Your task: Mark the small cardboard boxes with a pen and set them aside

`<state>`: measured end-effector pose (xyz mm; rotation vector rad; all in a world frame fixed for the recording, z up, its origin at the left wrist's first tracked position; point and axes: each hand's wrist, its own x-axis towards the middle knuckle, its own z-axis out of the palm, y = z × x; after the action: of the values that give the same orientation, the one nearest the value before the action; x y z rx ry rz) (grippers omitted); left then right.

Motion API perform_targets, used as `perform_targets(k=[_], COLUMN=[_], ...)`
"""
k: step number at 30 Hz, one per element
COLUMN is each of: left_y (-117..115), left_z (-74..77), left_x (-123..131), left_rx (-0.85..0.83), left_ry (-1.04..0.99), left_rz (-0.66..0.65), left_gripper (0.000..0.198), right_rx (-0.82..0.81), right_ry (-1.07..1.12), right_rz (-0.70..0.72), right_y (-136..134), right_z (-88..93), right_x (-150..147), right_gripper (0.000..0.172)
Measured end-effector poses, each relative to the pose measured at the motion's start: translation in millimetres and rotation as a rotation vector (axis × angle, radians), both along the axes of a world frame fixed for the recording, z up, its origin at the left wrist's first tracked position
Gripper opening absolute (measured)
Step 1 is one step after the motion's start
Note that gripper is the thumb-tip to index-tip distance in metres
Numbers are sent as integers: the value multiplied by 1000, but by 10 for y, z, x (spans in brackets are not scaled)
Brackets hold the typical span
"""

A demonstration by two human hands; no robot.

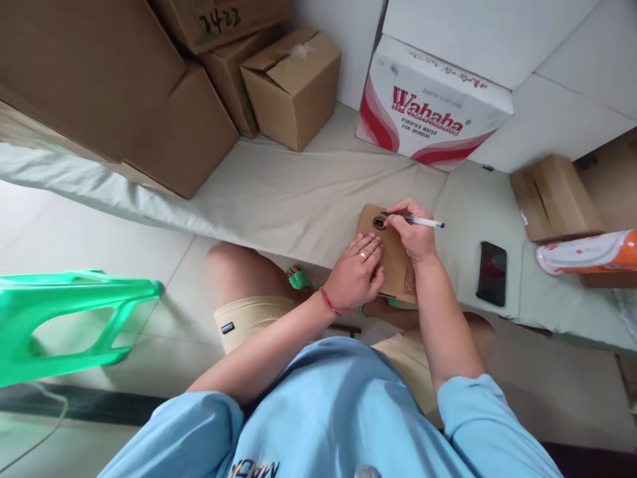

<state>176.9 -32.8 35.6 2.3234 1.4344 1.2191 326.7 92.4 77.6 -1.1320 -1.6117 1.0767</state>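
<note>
A pen (pixel 423 221) with a pale barrel is pinched in the fingers of my right hand (pixel 414 231). Its tip meets a small brown cardboard box (pixel 395 262) beside a dark round drawing (pixel 379 222). My left hand (pixel 357 269) lies flat on the left side of that box, fingers stretched out, with a ring on one finger and a red string at the wrist. Small printed text shows at the box's lower right corner. The box rests on the cloth-covered surface (pixel 298 199) close to its front edge, above my knees.
Large cartons (pixel 164 126) stand at the left, with a smaller carton (pixel 293 89) beside them. A white and red water carton (pixel 432 109) is at the back. To the right are a black phone (pixel 492 273), another carton (pixel 557 199) and an orange-white cylinder (pixel 587 252). A green stool (pixel 119 318) is at left.
</note>
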Motion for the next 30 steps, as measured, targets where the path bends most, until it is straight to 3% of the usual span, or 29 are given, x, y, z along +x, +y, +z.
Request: perform_targets(k=[5, 30], left_y=[0, -5], left_z=[-3, 3], left_x=[-17, -4], left_rx=[-44, -46], left_ry=[-3, -19], left_rz=[-27, -20], left_gripper=[45, 45], right_rx=[6, 9], right_ry=[-168, -283], right_rz=[42, 79], right_y=[-61, -34], right_z=[45, 79], right_x=[-21, -66], right_gripper=[17, 19])
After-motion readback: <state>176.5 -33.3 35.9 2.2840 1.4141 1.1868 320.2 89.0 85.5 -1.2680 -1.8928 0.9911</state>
